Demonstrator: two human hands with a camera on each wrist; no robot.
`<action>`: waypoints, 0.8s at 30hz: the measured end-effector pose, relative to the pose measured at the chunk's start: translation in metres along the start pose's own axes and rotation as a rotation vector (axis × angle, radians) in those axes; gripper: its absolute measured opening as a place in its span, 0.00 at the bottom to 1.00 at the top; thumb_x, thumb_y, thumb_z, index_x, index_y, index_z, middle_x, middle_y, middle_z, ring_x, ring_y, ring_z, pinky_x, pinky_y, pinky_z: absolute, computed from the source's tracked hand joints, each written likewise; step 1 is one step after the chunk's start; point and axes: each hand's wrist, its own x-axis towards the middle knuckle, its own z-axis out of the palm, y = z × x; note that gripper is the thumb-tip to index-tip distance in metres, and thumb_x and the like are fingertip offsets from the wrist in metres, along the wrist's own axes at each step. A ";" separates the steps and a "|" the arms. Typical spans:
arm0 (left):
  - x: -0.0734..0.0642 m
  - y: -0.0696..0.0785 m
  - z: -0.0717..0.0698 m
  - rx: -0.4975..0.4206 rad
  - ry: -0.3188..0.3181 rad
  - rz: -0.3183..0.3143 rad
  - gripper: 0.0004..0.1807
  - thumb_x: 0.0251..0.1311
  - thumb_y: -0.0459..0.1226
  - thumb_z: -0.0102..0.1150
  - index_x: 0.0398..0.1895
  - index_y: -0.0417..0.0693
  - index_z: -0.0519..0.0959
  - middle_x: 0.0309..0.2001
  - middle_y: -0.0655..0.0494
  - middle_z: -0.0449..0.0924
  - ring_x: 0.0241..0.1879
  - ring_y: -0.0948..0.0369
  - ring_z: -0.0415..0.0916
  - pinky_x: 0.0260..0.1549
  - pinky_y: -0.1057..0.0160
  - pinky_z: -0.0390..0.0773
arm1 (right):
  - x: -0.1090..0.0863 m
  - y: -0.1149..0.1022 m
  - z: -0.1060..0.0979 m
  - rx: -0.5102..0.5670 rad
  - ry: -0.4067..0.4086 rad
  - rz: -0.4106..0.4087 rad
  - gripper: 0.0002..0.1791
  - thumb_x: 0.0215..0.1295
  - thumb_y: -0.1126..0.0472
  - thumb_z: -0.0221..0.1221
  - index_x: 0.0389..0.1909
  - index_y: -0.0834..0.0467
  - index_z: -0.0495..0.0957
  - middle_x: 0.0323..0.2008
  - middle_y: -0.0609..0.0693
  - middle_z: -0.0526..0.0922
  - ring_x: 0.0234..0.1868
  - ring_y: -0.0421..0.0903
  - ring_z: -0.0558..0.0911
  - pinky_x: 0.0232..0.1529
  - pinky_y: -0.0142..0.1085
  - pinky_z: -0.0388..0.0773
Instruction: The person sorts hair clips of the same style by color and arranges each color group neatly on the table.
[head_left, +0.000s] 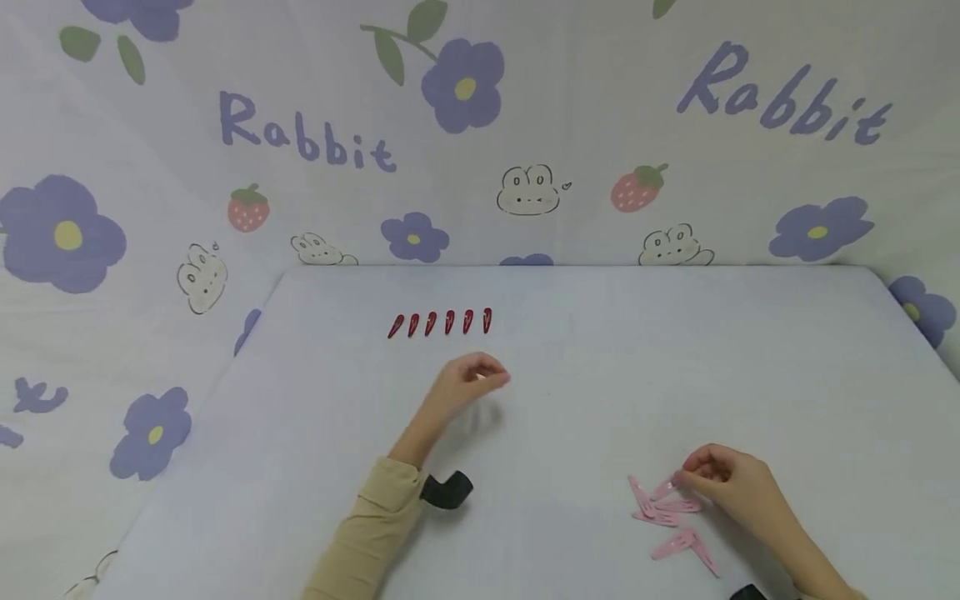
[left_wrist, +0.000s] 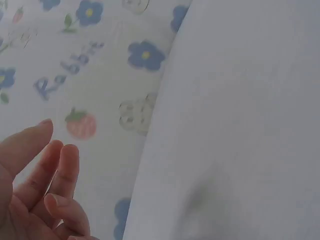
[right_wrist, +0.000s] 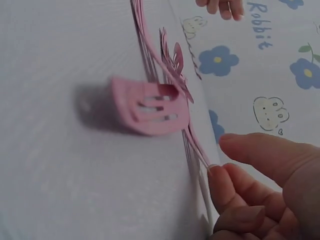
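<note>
In the head view my right hand (head_left: 731, 487) is at a loose group of pink snap hair clips (head_left: 656, 518) on the table. A fingertip touches the end of one pink hair clip (head_left: 663, 488). The right wrist view shows a gap between the thumb and the fingertips of the right hand (right_wrist: 270, 185), beside the pink clips (right_wrist: 150, 107). My left hand (head_left: 467, 383) hovers over the table with bent, relaxed fingers and nothing between them. Just beyond it lies a row of several dark red snap hair clips (head_left: 449, 322).
A white cloth covers the table (head_left: 570, 350). Behind it hangs a patterned fabric (head_left: 577, 100) with flowers, rabbits and strawberries. A black band piece (head_left: 447, 490) sticks out from the left sleeve (head_left: 371, 525).
</note>
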 end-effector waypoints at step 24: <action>-0.013 0.030 0.151 0.856 -0.505 0.492 0.16 0.49 0.51 0.61 0.40 0.59 0.81 0.39 0.70 0.75 0.40 0.72 0.68 0.32 0.74 0.62 | -0.008 -0.003 0.015 -0.048 0.146 -0.139 0.14 0.44 0.63 0.69 0.33 0.59 0.77 0.19 0.38 0.73 0.16 0.34 0.60 0.16 0.30 0.58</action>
